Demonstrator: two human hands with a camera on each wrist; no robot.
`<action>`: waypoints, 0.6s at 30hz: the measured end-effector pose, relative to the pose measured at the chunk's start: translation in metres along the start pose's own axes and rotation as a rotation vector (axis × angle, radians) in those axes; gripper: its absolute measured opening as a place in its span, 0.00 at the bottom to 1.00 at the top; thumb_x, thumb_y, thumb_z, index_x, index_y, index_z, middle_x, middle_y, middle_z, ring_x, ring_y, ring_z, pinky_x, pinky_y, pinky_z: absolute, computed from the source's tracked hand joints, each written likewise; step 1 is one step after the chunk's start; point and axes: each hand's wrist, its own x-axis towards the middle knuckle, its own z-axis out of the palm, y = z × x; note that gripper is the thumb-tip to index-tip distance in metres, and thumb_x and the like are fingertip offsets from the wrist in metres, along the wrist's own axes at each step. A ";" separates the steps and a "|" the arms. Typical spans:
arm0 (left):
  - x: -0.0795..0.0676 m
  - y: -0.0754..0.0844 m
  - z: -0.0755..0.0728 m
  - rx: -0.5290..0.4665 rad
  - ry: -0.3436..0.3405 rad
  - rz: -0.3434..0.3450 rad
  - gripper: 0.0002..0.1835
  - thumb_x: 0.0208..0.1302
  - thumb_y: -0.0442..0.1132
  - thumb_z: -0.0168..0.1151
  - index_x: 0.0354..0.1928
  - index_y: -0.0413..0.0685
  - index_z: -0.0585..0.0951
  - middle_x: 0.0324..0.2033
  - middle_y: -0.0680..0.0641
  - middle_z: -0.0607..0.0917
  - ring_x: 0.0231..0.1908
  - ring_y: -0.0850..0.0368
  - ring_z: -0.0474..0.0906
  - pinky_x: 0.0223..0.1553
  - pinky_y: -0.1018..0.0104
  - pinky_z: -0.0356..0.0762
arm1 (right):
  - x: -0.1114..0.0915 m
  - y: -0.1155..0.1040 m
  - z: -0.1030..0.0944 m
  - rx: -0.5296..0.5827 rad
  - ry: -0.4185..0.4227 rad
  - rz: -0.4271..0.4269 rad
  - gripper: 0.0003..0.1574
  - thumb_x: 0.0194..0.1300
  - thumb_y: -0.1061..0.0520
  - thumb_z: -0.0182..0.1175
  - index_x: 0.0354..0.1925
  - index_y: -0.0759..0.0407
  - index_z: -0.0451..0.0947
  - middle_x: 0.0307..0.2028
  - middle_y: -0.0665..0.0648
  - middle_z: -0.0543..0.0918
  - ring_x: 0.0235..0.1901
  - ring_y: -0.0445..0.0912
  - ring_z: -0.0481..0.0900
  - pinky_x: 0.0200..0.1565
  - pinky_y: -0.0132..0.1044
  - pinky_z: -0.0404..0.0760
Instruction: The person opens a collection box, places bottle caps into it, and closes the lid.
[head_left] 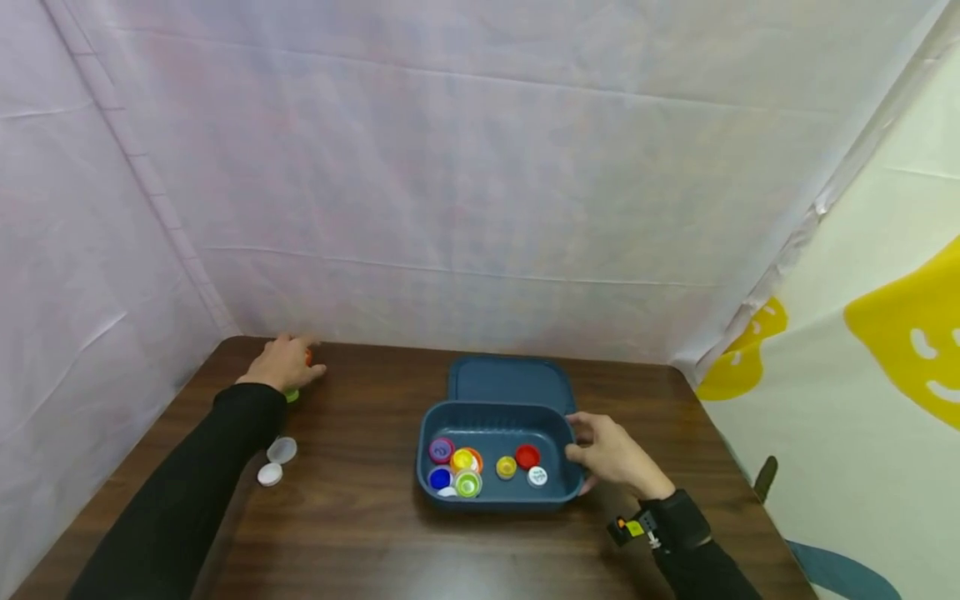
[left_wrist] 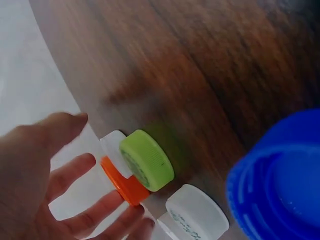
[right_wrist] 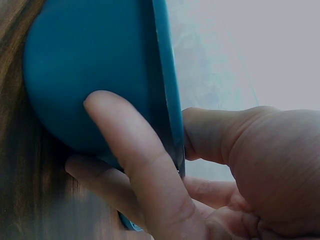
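At the far left of the table, my left hand [head_left: 279,364] reaches over bottle caps with spread fingers. An orange cap [left_wrist: 126,181] lies at its fingertips, beside a lime-green cap [left_wrist: 147,160] and a white cap [left_wrist: 114,146]. The left wrist view also has another white cap [left_wrist: 196,212] and a large blue cap [left_wrist: 280,185] close to the camera. My right hand [head_left: 611,454] grips the right end of a dark blue box [head_left: 498,503], thumb over the rim and fingers against the outer wall. Inside the box sit several caps, including a red cap [head_left: 527,456] and a purple cap [head_left: 442,450].
A dark blue lid [head_left: 512,381] lies behind the box. A translucent cap [head_left: 282,450] and a small white cap [head_left: 269,474] rest beside the left forearm. White fabric [head_left: 465,183] rises behind the wooden table [head_left: 352,533].
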 end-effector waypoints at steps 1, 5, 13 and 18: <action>0.000 0.000 0.000 -0.007 0.006 0.005 0.31 0.84 0.44 0.70 0.79 0.35 0.79 0.72 0.15 0.74 0.68 0.14 0.75 0.66 0.19 0.81 | 0.000 0.000 0.000 0.000 0.001 0.004 0.40 0.78 0.66 0.68 0.82 0.76 0.69 0.63 0.78 0.90 0.30 0.54 0.95 0.30 0.52 0.96; 0.000 0.000 -0.001 -0.030 0.029 0.042 0.20 0.81 0.36 0.68 0.68 0.32 0.85 0.65 0.18 0.81 0.61 0.23 0.79 0.64 0.26 0.83 | 0.001 -0.001 -0.001 -0.009 0.007 0.010 0.40 0.78 0.66 0.69 0.82 0.75 0.70 0.63 0.78 0.90 0.29 0.53 0.94 0.30 0.50 0.96; -0.002 0.008 -0.004 -0.073 0.035 0.079 0.18 0.80 0.32 0.67 0.65 0.31 0.87 0.65 0.19 0.82 0.61 0.25 0.78 0.66 0.27 0.81 | -0.002 -0.005 -0.001 -0.019 0.006 0.015 0.42 0.79 0.65 0.69 0.83 0.75 0.68 0.64 0.77 0.90 0.26 0.52 0.93 0.31 0.51 0.96; -0.006 0.018 -0.007 -0.058 0.066 0.126 0.18 0.80 0.33 0.68 0.66 0.33 0.88 0.63 0.21 0.82 0.61 0.25 0.78 0.63 0.29 0.81 | -0.001 -0.004 0.000 -0.017 0.013 0.021 0.41 0.79 0.66 0.69 0.83 0.74 0.69 0.63 0.76 0.91 0.26 0.52 0.93 0.31 0.51 0.96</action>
